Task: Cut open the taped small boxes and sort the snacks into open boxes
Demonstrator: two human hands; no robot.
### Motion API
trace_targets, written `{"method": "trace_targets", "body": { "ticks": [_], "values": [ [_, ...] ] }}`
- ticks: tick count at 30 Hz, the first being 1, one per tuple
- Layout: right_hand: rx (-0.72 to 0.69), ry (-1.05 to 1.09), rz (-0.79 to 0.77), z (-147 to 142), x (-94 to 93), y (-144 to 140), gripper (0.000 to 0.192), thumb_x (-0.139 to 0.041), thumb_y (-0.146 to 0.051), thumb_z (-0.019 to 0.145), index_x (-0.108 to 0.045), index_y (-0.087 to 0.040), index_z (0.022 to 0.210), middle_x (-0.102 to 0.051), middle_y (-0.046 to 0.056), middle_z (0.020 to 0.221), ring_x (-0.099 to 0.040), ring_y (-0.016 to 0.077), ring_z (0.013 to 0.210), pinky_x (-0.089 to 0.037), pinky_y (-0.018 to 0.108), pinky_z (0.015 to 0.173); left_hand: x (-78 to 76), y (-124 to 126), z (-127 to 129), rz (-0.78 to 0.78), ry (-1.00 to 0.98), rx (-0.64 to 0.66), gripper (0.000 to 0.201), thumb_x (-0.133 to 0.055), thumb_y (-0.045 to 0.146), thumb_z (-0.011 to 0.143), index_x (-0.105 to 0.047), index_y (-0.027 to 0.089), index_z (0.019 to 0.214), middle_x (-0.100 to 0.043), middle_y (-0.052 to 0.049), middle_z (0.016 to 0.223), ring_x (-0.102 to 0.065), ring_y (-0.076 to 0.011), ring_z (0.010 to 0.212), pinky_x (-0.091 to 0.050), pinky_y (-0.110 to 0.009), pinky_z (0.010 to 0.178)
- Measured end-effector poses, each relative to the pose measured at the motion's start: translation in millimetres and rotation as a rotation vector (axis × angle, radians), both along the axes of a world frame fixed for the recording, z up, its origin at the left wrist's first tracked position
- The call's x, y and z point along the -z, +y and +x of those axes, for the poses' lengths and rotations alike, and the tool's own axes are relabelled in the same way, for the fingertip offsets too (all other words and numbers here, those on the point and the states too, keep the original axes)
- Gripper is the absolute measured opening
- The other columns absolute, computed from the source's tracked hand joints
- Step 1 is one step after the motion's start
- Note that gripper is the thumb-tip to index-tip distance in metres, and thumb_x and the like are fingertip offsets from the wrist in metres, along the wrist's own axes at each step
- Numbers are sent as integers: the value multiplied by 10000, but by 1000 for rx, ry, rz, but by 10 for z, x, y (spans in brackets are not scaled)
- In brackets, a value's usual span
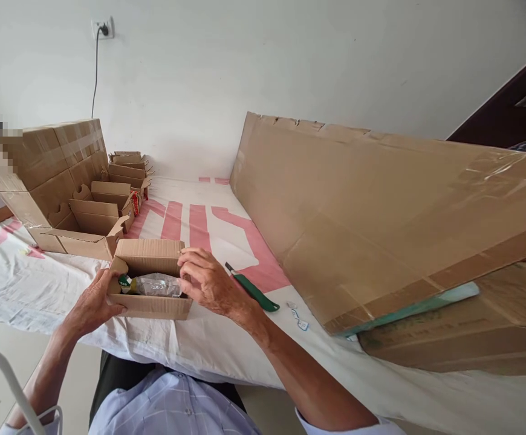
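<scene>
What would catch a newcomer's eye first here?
Probably the large cardboard panel slanting across the right side. Then the small open box near the front, clear plastic inside, left fingers gripping it and right fingers at its right end. More boxes line up behind, leftward.

Before me, a cloth-covered surface (213, 341) (white, with pink shapes) bears stacked cartons (58, 163), a row of open boxes (86, 246), a separate box (152, 307), a green-handled tool (256, 293) and one big carton (358, 211).

Small box (152, 307), its bottom hidden
</scene>
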State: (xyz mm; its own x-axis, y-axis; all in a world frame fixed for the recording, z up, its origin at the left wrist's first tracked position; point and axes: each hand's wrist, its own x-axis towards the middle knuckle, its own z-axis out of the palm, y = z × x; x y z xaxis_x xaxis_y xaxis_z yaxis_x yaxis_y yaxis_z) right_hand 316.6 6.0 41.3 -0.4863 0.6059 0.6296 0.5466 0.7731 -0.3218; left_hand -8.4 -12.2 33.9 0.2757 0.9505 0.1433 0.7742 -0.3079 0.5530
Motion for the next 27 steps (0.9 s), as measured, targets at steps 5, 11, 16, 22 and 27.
{"method": "trace_targets", "body": {
  "ticks": [5, 11, 16, 22, 27],
  "values": [
    [203, 105, -59, 209, 271, -170, 161, -568, -140, 954, -649, -249, 867, -730, 101, 1031, -655, 298, 1125, -527, 471, 984, 27, -10, 1, 45, -16, 5, 554, -715, 273, 751, -581, 252, 1288, -629, -90, 1319, -635, -343, 1246, -539, -495, 1076],
    [196, 465, -244, -72, 756, -200, 142, -472, -284, 1038, -609, -249, 1043, -695, 89, 1089, -686, 235, 1017, -573, 367, 888, 115, 2, 5, 85, -56, -11, 555, -702, 244, 752, -578, 250, 1293, -632, -94, 1324, -626, -339, 1269, -522, -505, 1107],
    [178, 516, -254, -129, 795, -69, 164, -442, -293, 1039, -597, -244, 1040, -679, 78, 1044, -675, 226, 978, -569, 367, 892, 210, -73, 53, 106, -99, -90, 692, -708, 224, 744, -515, 242, 1408, -594, -126, 1404, -599, -364, 1330, -513, -530, 1119],
    [191, 326, -106, 0, 377, -23, 195, -493, -212, 1027, -670, -255, 957, -715, 95, 1044, -669, 262, 1024, -554, 409, 937, 296, -201, 62, 91, -187, -150, 843, -811, 249, 741, -453, 269, 1505, -570, -127, 1463, -581, -385, 1356, -492, -554, 1135],
    [11, 48, -135, -385, -54, -2, 194, -572, -220, 1043, -745, -238, 959, -741, 79, 1001, -684, 235, 967, -537, 374, 906, 424, -204, 54, 96, -280, -185, 881, -856, 311, 749, -441, 285, 1526, -581, -116, 1455, -584, -378, 1350, -501, -544, 1108]
  ]
}}
